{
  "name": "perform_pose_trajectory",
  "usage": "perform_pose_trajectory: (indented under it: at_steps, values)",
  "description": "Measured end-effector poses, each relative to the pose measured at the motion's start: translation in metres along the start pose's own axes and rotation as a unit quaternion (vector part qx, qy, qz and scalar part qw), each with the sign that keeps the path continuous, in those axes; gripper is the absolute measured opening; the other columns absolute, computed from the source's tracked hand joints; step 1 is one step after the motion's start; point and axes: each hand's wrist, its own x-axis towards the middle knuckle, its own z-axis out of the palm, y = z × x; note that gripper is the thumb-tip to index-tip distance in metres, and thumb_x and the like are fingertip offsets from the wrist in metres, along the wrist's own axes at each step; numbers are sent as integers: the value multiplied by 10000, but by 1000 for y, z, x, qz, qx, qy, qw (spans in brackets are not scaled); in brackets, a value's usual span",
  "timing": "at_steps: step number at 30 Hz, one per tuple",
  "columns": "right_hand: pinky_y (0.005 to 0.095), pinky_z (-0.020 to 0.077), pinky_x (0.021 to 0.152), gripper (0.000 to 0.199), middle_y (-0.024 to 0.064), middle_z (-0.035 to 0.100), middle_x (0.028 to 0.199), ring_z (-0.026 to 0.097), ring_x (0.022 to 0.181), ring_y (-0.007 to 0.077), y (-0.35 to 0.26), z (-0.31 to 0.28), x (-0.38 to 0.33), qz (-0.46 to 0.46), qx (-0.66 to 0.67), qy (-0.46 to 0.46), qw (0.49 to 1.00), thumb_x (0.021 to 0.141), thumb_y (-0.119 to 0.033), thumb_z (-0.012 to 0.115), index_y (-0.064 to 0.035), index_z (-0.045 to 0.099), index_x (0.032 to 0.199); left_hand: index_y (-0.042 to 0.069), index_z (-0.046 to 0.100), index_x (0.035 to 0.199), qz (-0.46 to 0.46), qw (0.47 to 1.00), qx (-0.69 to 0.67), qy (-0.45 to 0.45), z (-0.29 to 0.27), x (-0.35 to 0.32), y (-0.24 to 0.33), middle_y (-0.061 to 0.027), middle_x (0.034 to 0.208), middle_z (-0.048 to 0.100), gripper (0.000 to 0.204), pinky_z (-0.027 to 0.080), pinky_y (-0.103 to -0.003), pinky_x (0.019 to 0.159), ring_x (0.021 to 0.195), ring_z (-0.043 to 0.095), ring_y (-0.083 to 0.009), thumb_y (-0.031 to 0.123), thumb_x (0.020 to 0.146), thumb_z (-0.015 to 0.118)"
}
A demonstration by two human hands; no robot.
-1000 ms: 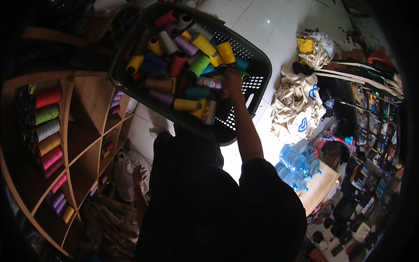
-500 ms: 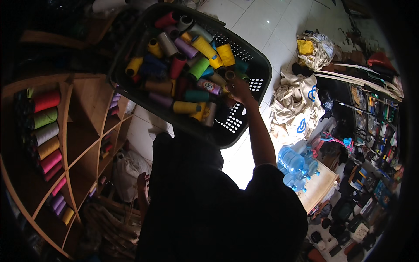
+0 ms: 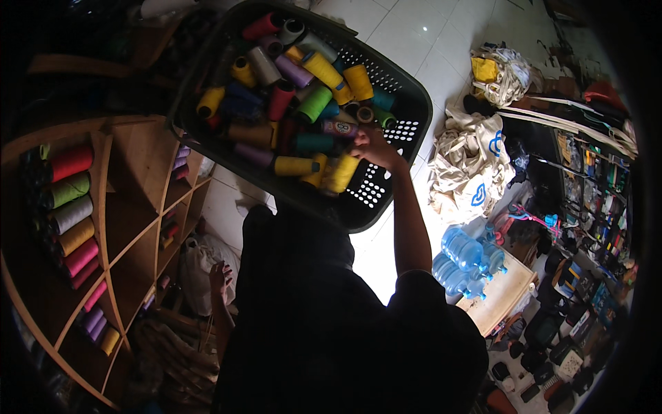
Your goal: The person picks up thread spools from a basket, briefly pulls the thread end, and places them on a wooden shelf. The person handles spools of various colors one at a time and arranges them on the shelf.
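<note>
Within the dark basket [image 3: 418,100], the right hand [image 3: 373,148] has come slightly nearer since half a second ago, while the left hand [image 3: 221,277], outside it, is spread and seems empty. Beside the basket's near wall, the right fingers appear to pinch only one end of a yellow spool [image 3: 341,174], so a weak hold could let it swing and slip.
</note>
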Motion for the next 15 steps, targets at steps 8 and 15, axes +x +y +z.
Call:
perform_pose_trajectory:
  at_steps: [8, 15]
  values:
    - [368, 521, 817, 286, 96, 655, 1011, 661, 919, 263, 38, 1, 89, -195, -416, 233, 857, 804, -116, 681, -103, 652, 1088, 152, 505, 1280, 6, 1000, 19, -16, 0, 4, -10, -59, 1185, 591, 385, 446, -481, 888, 1057, 588, -227, 373, 965, 510]
    - [398, 492, 861, 324, 112, 663, 1099, 646, 997, 287, 27, -4, 134, -131, -543, -17, 829, 897, -295, 588, -170, 618, 1195, 167, 507, 1281, -18, 1000, -14, 5, -3, 6, -34, -50, 1161, 600, 385, 436, -470, 894, 1045, 586, -217, 364, 951, 526]
